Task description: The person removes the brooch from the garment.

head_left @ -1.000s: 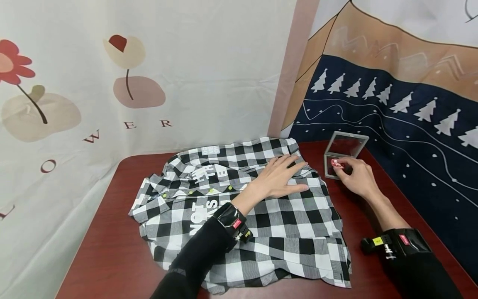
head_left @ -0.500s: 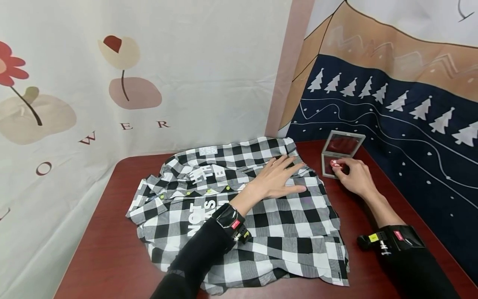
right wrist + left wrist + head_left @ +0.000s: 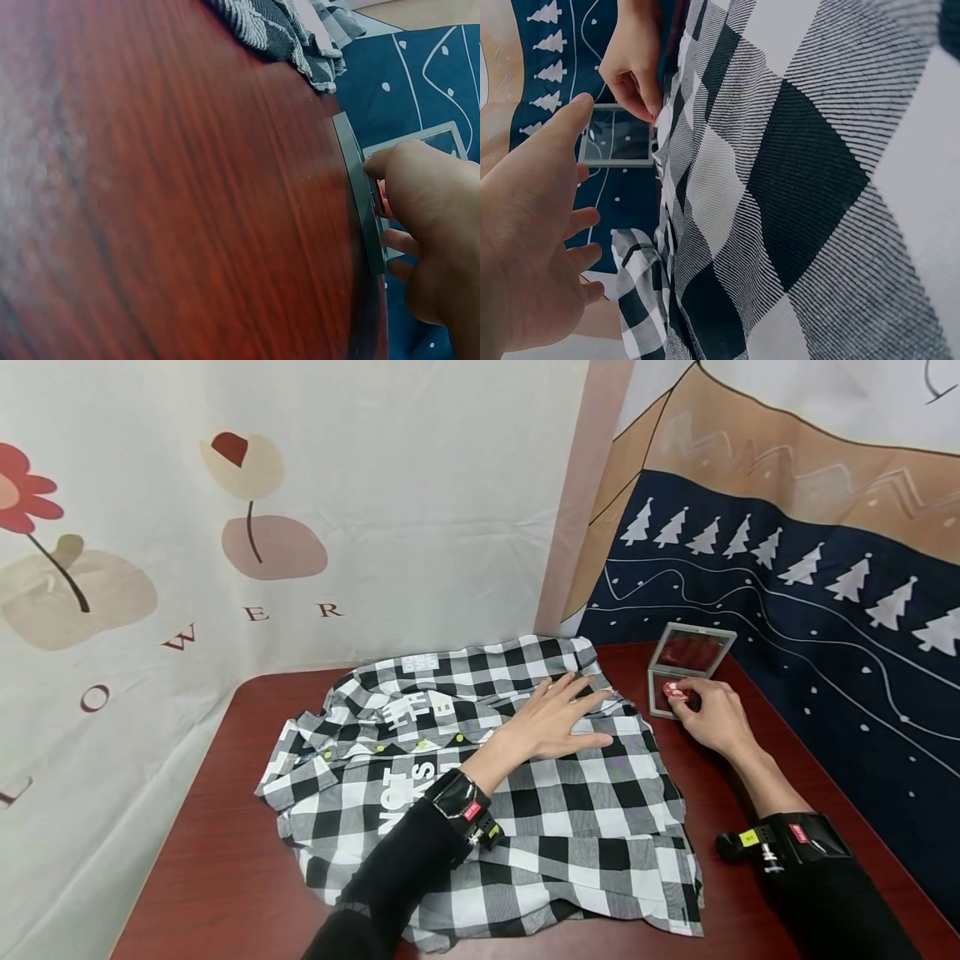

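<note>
Dark red wood grain covers the table [image 3: 210, 860], which fills the lower half of the head view and has rounded far corners. Behind it, from 9 to 12 o'clock, hangs a cream cloth [image 3: 375, 485] printed with a red flower, pale blobs and spaced brown letters. From 1 to 4 o'clock hangs a second cloth [image 3: 787, 610], navy with white fir trees and dotted lines under a tan band; a pink strip [image 3: 577, 502] runs down where the two cloths meet.

At the table's middle lies a black-and-white checked shirt [image 3: 570, 843], crumpled, with white lettering and small yellow-green buttons at its 10 o'clock side. Its hem reaches toward the near edge at 6 o'clock.

The left hand [image 3: 555, 722] lies flat on the shirt's far right part, fingers straight and spread, holding nothing; a black sleeve and a black wrist band follow it.

At 2 o'clock from the shirt, just beside its edge, stands a small grey box [image 3: 686, 672] with its clear lid tilted up. The right hand [image 3: 708, 714] rests at the box's front, its fingers curled round a small red thing [image 3: 677, 690] at the box's near rim. In the right wrist view the fingers [image 3: 390, 176] press against the grey frame.
</note>
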Demonstrator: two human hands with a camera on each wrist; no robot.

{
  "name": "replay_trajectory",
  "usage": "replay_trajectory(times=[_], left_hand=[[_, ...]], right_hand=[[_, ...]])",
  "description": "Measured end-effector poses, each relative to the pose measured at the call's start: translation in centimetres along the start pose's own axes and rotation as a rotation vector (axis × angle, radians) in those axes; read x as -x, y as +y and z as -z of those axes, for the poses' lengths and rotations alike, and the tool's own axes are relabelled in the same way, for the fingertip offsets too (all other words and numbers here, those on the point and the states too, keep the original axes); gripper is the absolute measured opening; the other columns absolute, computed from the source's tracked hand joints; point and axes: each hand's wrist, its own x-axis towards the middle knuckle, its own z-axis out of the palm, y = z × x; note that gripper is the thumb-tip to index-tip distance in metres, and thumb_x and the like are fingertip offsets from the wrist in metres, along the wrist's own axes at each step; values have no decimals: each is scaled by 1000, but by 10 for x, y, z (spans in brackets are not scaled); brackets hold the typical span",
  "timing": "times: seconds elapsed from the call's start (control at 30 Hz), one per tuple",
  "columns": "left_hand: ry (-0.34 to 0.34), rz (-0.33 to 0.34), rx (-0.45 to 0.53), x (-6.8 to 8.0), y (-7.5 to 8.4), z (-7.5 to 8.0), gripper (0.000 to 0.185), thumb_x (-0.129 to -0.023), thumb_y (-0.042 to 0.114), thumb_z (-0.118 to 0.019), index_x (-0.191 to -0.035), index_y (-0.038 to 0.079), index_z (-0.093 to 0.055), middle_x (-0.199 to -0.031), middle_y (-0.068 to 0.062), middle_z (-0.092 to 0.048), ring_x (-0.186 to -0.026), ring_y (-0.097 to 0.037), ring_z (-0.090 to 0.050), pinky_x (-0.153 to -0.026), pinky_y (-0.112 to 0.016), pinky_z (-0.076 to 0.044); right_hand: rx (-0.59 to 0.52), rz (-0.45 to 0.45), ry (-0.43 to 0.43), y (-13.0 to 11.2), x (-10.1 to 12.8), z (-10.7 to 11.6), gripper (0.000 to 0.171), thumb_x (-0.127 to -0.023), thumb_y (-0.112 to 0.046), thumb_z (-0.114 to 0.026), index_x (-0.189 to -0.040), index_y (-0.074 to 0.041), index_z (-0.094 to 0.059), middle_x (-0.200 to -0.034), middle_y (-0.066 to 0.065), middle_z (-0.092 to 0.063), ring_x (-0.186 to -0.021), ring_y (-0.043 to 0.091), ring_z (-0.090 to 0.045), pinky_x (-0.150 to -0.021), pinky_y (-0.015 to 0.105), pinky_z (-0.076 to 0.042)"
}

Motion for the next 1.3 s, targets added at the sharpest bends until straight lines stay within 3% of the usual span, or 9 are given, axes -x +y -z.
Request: replay_trajectory(times=[0.67,1.03,1.3], left_hand=[[5,-11,-13,-2,-1,-2,79,-114,72,-48,-180,32,-32,-190,-7,-27,-179,-34,-18,-145,-62,-18],[29,-3,-38,-3,-2,-3,81,-113,73,-49,-180,31,-32,-189,-7,-29,-178,-35,-23,-144,-61,-23],[56,15,-55,8,-14,-1,83,-112,73,-51,-181,33,-28,-189,-8,-28,-177,-37,-25,-142,-64,-27]], right_hand=[[-7,23,-3,1,1,-1,35,-107,-18,-71,-134,5,-72,-146,35,-67,-136,59,-54,-113,76,-42],[-9,108,41,-8,3,-1,52,-104,-23,-75,-145,6,-64,-156,37,-58,-142,60,-47,-117,77,-36],[10,194,-6,-34,3,-5,66,-106,-33,-76,-160,0,-56,-165,35,-51,-153,59,-41,-122,83,-31]])
